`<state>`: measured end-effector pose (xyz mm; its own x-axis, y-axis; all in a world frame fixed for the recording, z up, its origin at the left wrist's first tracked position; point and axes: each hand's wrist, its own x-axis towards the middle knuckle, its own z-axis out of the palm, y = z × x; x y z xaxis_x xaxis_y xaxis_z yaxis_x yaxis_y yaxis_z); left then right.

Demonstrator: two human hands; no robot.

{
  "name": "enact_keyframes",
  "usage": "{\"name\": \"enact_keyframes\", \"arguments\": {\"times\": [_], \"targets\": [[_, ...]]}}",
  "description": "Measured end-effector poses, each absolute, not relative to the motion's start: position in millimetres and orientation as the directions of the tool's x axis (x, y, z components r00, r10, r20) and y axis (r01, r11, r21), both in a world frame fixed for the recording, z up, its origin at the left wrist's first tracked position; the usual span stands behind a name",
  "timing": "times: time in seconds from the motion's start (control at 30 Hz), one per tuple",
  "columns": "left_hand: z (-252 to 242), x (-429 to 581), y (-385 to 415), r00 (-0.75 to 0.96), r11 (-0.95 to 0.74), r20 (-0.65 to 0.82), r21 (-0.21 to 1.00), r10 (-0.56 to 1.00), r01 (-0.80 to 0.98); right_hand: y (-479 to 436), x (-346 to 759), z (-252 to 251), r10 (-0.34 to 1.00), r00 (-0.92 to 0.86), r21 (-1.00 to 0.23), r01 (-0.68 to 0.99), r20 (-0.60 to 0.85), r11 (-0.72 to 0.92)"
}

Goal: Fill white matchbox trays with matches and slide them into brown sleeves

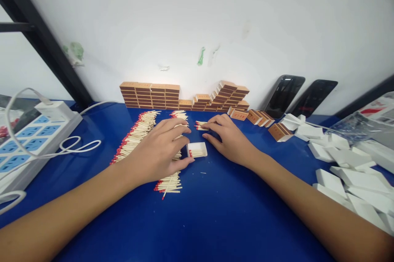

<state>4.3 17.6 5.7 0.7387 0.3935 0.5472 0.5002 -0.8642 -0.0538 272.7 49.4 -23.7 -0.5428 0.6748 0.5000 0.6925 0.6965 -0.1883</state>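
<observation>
A small white matchbox tray lies on the blue table with a few red-tipped matchsticks in it. My left hand rests on a long row of matchsticks, its thumb and bent fingers bracketing the tray's left end. My right hand lies just right of the tray, and its fingertips pinch a small bunch of matchsticks behind the tray. More matchsticks spill out below my left hand.
Stacked brown matchboxes line the white wall, and several more lie to the right. White empty trays pile at the right edge. A power strip with white cables sits at the left. Two dark phones lean on the wall.
</observation>
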Motion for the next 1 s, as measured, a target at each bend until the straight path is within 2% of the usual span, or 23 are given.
{"name": "enact_keyframes", "arguments": {"times": [0.33,0.6,0.9,1.0], "targets": [[7.6,3.5,20.2,0.742,-0.867,0.551,-0.065,0.381,0.494,48.3,271.1,-24.2,0.685,-0.538,-0.198,0.697,0.491,0.689],[8.5,3.5,19.0,0.742,-0.864,0.547,-0.067,0.387,0.499,49.3,268.4,-25.3,0.741,-0.48,-0.323,0.688,0.469,0.65],[7.2,2.8,20.6,0.748,-0.862,0.538,-0.072,0.389,0.501,48.0,267.1,-22.5,0.775,-0.491,-0.291,0.733,0.398,0.615],[6.9,2.2,21.2,0.738,-0.851,0.544,-0.082,0.399,0.519,45.0,268.5,-14.7,0.757,-0.497,-0.281,0.723,0.424,0.631]]}}
